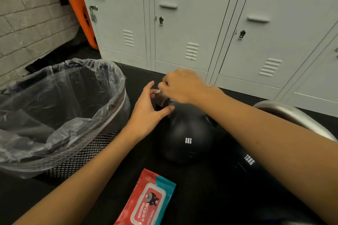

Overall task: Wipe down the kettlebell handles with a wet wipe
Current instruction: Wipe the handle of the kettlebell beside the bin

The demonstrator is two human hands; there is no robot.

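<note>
A black 8KG kettlebell (186,137) stands on the dark floor in the middle of the view. My right hand (181,86) is curled over its metal handle (161,99), pinching a small white wet wipe (158,91) against it; most of the wipe is hidden under my fingers. My left hand (148,113) is open beside the handle, its thumb touching the bell's shoulder. A black 12KG kettlebell (247,162) stands to the right under my right forearm, its steel handle (292,113) arching behind the arm.
A black mesh bin (87,153) lined with a clear plastic bag stands at the left. A red and teal wipes pack (146,201) lies on the floor at the bottom. Grey lockers (182,33) line the back, an orange board (76,5) leans by the brick wall.
</note>
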